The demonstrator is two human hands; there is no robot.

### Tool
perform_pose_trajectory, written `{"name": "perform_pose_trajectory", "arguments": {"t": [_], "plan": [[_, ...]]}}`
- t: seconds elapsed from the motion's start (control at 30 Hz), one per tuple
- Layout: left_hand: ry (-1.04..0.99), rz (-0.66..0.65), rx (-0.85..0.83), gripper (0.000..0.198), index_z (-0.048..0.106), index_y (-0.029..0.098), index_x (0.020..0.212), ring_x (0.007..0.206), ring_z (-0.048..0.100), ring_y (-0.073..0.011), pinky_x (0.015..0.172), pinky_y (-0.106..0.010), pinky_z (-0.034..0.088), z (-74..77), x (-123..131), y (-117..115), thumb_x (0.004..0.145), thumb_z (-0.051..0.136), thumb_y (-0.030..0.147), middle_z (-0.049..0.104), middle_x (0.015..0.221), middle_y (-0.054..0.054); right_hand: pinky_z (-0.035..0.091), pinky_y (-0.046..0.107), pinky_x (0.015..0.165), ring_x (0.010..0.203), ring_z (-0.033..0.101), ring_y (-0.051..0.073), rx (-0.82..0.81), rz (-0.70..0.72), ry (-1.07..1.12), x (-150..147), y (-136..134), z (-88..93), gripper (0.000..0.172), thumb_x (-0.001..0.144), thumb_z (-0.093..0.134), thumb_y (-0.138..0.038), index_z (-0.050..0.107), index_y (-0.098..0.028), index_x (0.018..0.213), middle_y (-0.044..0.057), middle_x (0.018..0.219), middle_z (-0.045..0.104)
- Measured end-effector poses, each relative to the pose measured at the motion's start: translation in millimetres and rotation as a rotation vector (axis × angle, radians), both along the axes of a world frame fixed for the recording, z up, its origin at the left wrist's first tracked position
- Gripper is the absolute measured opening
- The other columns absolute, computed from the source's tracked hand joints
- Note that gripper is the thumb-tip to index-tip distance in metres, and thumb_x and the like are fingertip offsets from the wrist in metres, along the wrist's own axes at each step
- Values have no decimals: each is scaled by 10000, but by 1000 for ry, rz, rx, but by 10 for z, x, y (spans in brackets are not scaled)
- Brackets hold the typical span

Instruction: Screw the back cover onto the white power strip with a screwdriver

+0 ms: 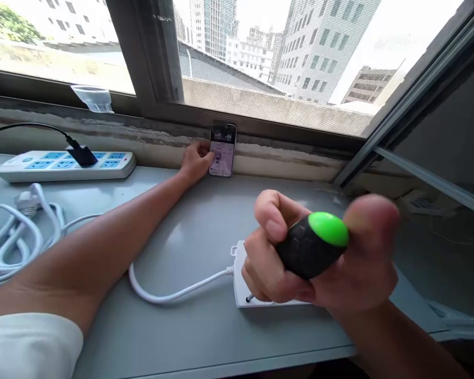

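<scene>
A screwdriver [306, 247] with a black handle and a bright green end cap is gripped in my right hand [284, 258], its handle pointing up toward me. Its thin shaft reaches down to a hole near the corner of a white power strip [240, 281], which lies on the table mostly hidden under that hand. Stretched out to the back, my left hand [196, 161] pinches the left edge of a phone [222, 150], the thumb at the front of its lit screen. The phone stands upright, leaning against the wall below the window.
Another power strip [114, 167] with blue sockets and a black plug [82, 155] sits at the back left. A coiled white cable [27, 247] lies in front of it. On the window ledge stands a clear plastic cup-like piece [95, 98]. A metal frame [430, 176] rises at right.
</scene>
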State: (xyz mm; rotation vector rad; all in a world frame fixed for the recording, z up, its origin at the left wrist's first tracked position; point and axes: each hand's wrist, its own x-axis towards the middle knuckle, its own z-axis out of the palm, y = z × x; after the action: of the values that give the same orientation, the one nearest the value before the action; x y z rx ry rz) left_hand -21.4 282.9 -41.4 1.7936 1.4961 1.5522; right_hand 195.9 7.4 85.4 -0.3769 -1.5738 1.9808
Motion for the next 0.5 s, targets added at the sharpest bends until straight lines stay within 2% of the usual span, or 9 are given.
{"name": "perform_pose_trajectory", "arguments": {"t": [0.13, 0.23, 0.3, 0.37, 0.43, 0.5], "plan": [[-7, -1, -7, 154, 679, 192, 917, 797, 660, -237, 817, -369, 539, -31, -1, 34, 791, 703, 277, 687, 816, -49, 394, 258, 569, 663, 486, 133, -57, 40, 52, 34, -67, -92, 597, 1049, 394, -733, 562, -194, 853, 13, 703, 502], [-18, -10, -11, 148, 672, 194, 922, 776, 660, -228, 792, -361, 540, -51, 5, 60, 852, 680, 324, 694, 816, -47, 308, 249, 523, 576, 402, 104, -66, 97, 238, 37, -69, -202, 605, 1078, 347, -693, 542, -183, 818, -19, 654, 434], [-22, -13, -10, 155, 676, 187, 931, 770, 660, -224, 786, -357, 538, -57, 5, 70, 869, 684, 329, 695, 813, -47, 261, 247, 490, 507, 335, 86, -41, 141, 391, 34, -60, -245, 636, 1085, 253, -707, 541, -180, 876, -46, 620, 415], [-25, -10, -5, 167, 684, 177, 942, 781, 664, -224, 797, -356, 538, -57, 3, 72, 881, 697, 332, 701, 822, -52, 293, 240, 550, 533, 320, 80, -94, 104, 351, 40, -62, -244, 563, 1047, 397, -742, 501, -203, 924, -71, 627, 417], [-30, -8, 2, 187, 690, 171, 943, 809, 678, -233, 812, -360, 541, -55, -1, 71, 898, 702, 352, 713, 843, -62, 339, 242, 618, 587, 376, 82, -123, 63, 272, 57, -84, -212, 525, 982, 581, -731, 472, -219, 949, -73, 679, 477], [-35, -11, 10, 208, 696, 175, 932, 846, 696, -249, 824, -365, 547, -55, -4, 69, 917, 686, 382, 729, 870, -74, 366, 257, 638, 620, 434, 86, -107, 60, 236, 80, -119, -173, 509, 982, 605, -705, 509, -206, 952, -51, 730, 535]]}}
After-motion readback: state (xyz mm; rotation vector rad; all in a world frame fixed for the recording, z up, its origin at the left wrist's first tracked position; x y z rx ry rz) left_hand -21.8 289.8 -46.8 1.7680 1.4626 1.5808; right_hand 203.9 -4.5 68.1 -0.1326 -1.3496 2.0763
